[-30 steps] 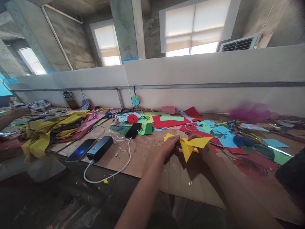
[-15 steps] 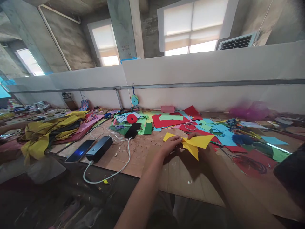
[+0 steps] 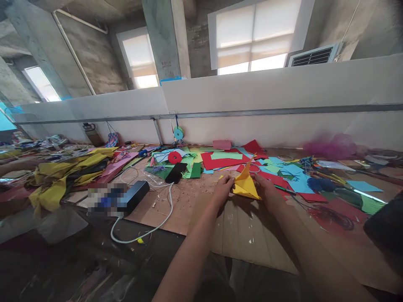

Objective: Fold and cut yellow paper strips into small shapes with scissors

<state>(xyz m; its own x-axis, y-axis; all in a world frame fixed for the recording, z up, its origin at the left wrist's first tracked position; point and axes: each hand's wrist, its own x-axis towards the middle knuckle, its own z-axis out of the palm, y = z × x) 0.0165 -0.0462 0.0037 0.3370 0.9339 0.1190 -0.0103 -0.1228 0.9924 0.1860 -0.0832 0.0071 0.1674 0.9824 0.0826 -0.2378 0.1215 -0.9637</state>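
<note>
A folded sheet of yellow paper [image 3: 246, 184] is held above the cardboard, with one pointed flap standing up toward the back. My left hand [image 3: 224, 188] pinches its left edge between thumb and fingers. On the right side, my right hand [image 3: 267, 191] has its fingers closed at the paper's edge; the fingertips are partly hidden. Beneath both hands lies a brown cardboard sheet [image 3: 245, 239] with a few shiny specks on it.
Colored paper [image 3: 225, 161] is heaped behind my hands, with blue pieces [image 3: 297, 182] to the right. A power bank [image 3: 137, 196], white cable [image 3: 171, 205] and black device [image 3: 176, 173] lie left. Yellow cloth-like material [image 3: 69, 172] is piled farther left, near another person's arm [image 3: 19, 167].
The yellow paper has been turned in my hands: the wing-like points that spread right and downward are gone from there, and a flap now points up. My right hand has shifted slightly right.
</note>
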